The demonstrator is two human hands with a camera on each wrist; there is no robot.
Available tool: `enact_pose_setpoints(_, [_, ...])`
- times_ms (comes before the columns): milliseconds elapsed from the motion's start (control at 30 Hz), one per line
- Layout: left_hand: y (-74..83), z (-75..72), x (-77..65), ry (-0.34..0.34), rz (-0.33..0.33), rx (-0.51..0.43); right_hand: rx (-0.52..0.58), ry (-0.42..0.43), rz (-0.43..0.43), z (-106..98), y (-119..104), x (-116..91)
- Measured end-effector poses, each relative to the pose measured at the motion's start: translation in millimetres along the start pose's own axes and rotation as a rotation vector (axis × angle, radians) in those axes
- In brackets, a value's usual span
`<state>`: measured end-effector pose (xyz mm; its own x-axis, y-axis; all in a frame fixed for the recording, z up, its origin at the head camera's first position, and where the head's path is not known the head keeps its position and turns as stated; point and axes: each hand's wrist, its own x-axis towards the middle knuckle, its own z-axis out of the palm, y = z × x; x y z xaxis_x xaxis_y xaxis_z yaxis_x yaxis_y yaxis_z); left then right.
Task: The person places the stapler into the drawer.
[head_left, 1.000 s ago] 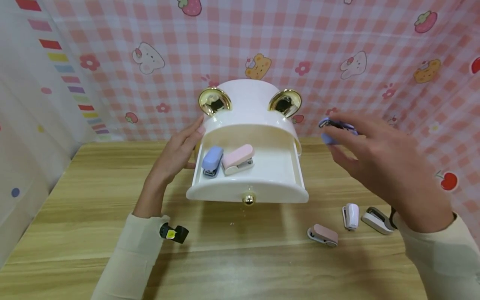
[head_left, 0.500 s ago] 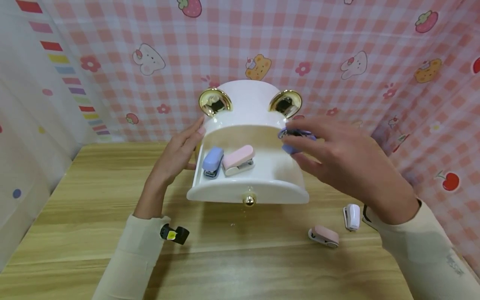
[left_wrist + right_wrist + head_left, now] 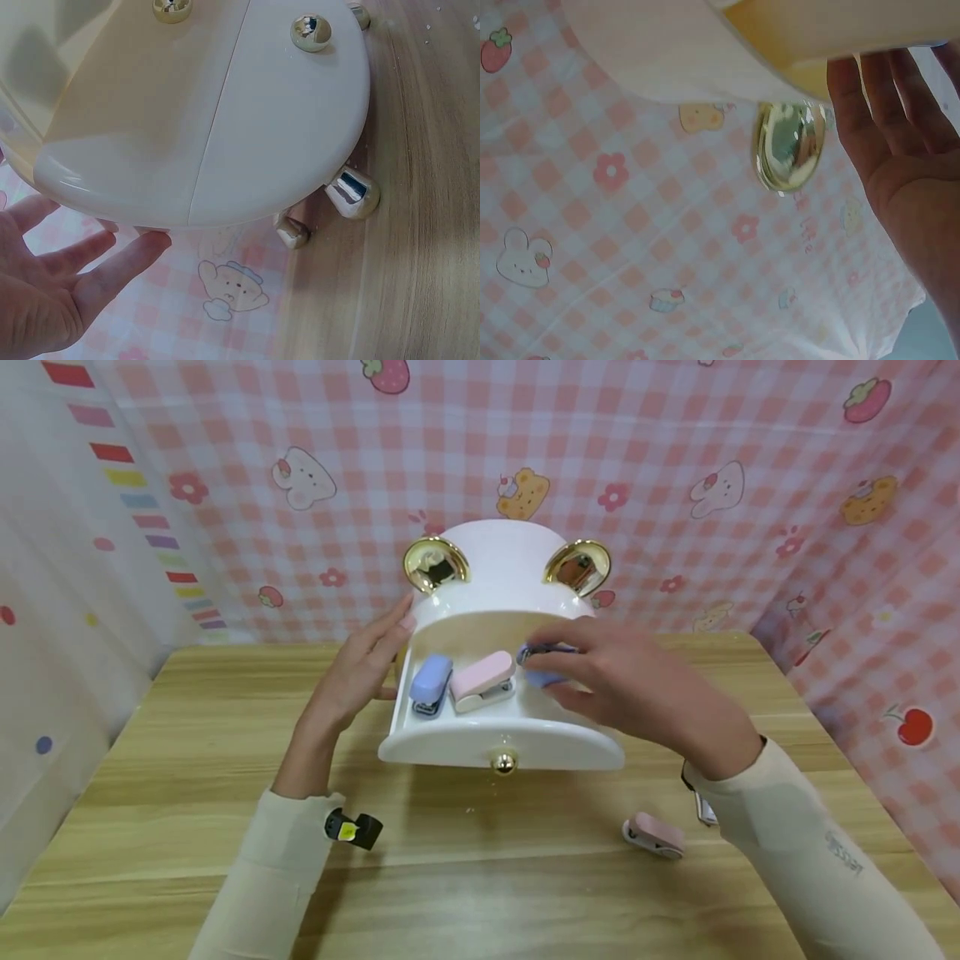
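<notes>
A white cabinet (image 3: 504,556) with two gold-rimmed round ears has its white drawer (image 3: 450,745) pulled out. In the drawer's left part lie a blue mini stapler (image 3: 431,678) and a pink mini stapler (image 3: 483,675), side by side. My right hand (image 3: 637,685) reaches over the right side of the drawer and pinches another blue stapler (image 3: 546,677), just right of the pink one. Whether it touches the drawer floor I cannot tell. My left hand (image 3: 358,668) rests against the cabinet's left side with fingers extended, as the left wrist view also shows.
On the wooden table (image 3: 480,877), a dusty-pink stapler (image 3: 654,835) lies at the front right. Beside it a white stapler (image 3: 705,810) is mostly covered by my right forearm. A checked pink curtain (image 3: 322,527) hangs behind. The cabinet stands on gold feet (image 3: 354,193).
My right hand has carried the blue stapler leftward and down, from right of the cabinet into the drawer area. My left hand has kept its place. The right forearm now covers more of the table.
</notes>
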<state>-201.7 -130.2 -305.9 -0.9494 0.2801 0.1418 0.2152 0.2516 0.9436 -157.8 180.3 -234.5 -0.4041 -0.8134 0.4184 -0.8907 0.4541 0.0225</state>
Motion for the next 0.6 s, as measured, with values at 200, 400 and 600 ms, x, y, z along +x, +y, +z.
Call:
enact_pose_setpoints(200, [0.6, -0.1, -0.1, -0.004, -0.001, 0.004, -0.012, -0.017, 0.007, 12.5, 3.8, 4.8])
enact_pose_setpoints(400, [-0.5, -0.4, -1.7, -0.008, -0.010, -0.004, -0.083, -0.003, 0.041, 15.8, -1.1, 8.1])
enact_pose_setpoints(600, [-1.7, -4.2, -2.2, -0.002, -0.009, -0.003, -0.229, 0.001, 0.024, 19.9, -5.6, 13.4])
